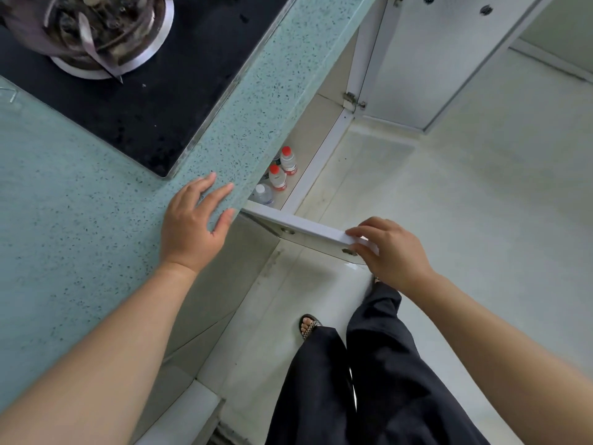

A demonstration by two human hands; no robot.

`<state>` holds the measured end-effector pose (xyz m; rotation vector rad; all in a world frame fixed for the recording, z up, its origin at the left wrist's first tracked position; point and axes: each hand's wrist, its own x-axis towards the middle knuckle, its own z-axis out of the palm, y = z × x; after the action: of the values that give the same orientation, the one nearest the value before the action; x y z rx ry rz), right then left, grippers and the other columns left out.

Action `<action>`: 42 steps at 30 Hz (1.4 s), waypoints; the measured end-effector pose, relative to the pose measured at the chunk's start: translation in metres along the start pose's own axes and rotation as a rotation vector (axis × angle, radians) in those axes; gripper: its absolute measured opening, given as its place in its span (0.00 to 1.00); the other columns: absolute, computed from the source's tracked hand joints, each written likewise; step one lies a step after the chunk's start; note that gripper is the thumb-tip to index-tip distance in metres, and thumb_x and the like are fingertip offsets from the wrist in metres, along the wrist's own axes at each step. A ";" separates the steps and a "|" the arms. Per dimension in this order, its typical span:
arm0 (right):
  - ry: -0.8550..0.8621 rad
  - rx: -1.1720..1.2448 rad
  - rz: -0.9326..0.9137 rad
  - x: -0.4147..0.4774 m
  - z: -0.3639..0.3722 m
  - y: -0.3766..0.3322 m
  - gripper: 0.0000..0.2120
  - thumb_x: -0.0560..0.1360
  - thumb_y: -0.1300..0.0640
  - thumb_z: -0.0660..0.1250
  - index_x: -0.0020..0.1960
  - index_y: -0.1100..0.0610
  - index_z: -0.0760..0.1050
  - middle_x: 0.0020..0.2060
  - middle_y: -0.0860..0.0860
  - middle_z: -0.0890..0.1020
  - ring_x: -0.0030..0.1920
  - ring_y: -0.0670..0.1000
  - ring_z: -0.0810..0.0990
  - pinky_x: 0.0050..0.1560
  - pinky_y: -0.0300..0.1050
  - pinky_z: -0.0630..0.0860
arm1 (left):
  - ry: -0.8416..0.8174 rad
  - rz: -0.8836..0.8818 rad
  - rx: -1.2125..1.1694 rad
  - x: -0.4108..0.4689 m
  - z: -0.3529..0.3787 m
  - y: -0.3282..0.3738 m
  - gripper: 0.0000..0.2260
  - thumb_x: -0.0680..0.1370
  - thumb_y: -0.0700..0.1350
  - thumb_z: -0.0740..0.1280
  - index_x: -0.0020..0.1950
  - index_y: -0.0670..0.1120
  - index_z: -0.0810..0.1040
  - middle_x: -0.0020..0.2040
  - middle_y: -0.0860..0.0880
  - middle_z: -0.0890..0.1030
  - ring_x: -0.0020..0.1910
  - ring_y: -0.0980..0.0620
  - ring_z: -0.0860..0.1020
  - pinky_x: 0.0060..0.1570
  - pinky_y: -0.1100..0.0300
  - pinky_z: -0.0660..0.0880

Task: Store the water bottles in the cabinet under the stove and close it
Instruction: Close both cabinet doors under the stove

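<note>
At the far left the speckled teal counter (64,187) carries the black stove (144,101), with a glass-lidded pot (96,30) standing on it. The left hand (192,226) lies flat on the counter's front edge, fingers straight and slightly spread, holding nothing; the forearm runs up from the lower left, and it reads as a brace for leaning rather than a working grasp. Just right of those fingertips, below the counter lip, the water bottles (277,178) stand together on the cabinet (308,149) bottom: two with red caps and one with a pale cap are visible, and whether more sit further in under the lip cannot be told. So the storing looks done and the step in hand is the closing. The near door (308,228) stands out from the cabinet front, partly open, and the right hand (391,248) grips its top outer corner, fingers curled over the edge and the thumb against the face below; the wrist is bent down and the arm comes in from the lower right. Further right the far door (433,59) hangs wide open over the pale floor (481,203). The next move probably calls for swinging the near door in toward the frame without catching the bottles by the sill, then reaching across for the far door.
</note>
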<state>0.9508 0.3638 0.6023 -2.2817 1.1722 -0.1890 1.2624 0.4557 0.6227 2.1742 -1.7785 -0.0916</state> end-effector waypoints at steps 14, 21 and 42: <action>0.007 0.114 -0.250 0.126 -0.042 0.060 0.08 0.69 0.53 0.73 0.47 0.55 0.83 0.42 0.50 0.83 0.42 0.56 0.78 0.41 0.44 0.74 | 0.025 -0.185 -0.001 0.066 0.009 0.060 0.17 0.77 0.49 0.59 0.63 0.46 0.75 0.63 0.42 0.74 0.62 0.43 0.71 0.65 0.54 0.63; -0.025 0.000 -0.444 0.199 -0.068 0.100 0.09 0.69 0.54 0.73 0.49 0.53 0.82 0.46 0.49 0.84 0.46 0.57 0.79 0.45 0.50 0.75 | 0.032 -0.190 -0.047 0.180 0.045 0.092 0.17 0.77 0.51 0.60 0.65 0.48 0.74 0.65 0.44 0.73 0.64 0.46 0.69 0.66 0.57 0.61; -0.041 0.144 -0.454 0.262 -0.082 0.113 0.11 0.67 0.56 0.74 0.49 0.56 0.83 0.43 0.54 0.79 0.41 0.55 0.77 0.41 0.41 0.71 | 0.045 -0.162 0.030 0.193 0.060 0.087 0.15 0.77 0.48 0.61 0.64 0.53 0.75 0.65 0.43 0.74 0.63 0.43 0.72 0.63 0.49 0.68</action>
<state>1.0000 0.0721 0.5766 -2.3759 0.5838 -0.3811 1.2076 0.2424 0.6212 2.3198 -1.5874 -0.0533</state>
